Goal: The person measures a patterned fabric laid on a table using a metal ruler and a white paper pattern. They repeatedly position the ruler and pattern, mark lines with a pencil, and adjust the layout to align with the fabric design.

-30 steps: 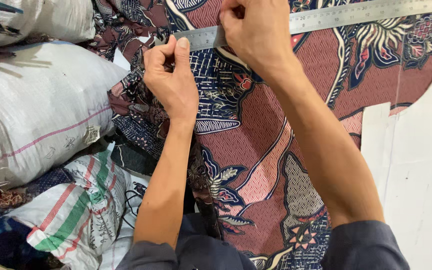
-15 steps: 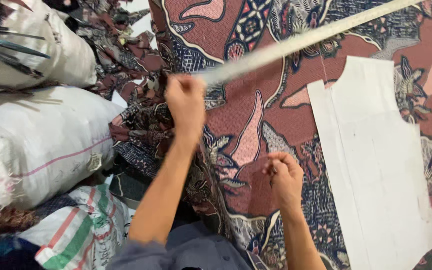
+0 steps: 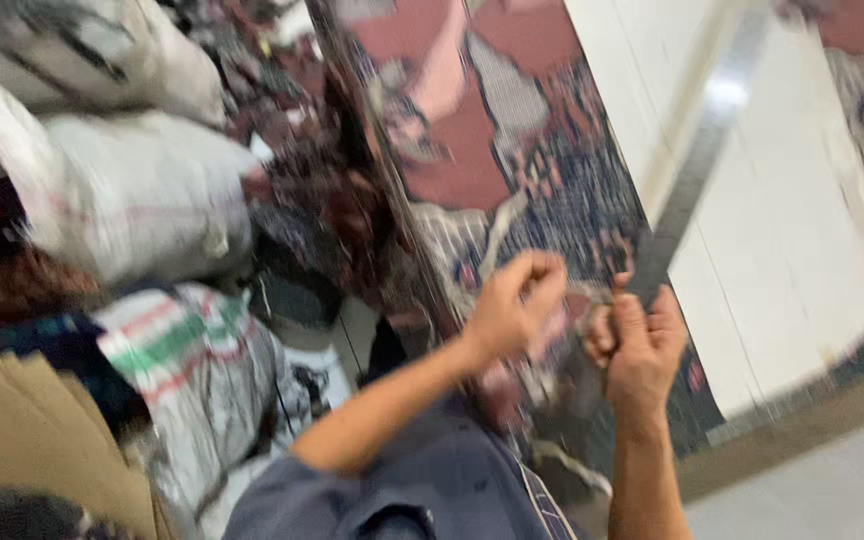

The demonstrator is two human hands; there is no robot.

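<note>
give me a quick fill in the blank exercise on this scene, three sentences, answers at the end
1. The right hand grips the near end of a long metal ____.
2. The ruler lies across a ____ paper pattern piece.
3. The left hand rests closed on the patterned ____, with stuffed sacks piled to the left.

Answers: ruler; white; fabric

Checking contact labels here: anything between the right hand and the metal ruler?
Nothing visible. The right hand is already closed around the near end of the metal ruler, which lies across the white paper pattern. The left hand is fisted beside it on the patterned fabric. The frame is blurred.
</note>
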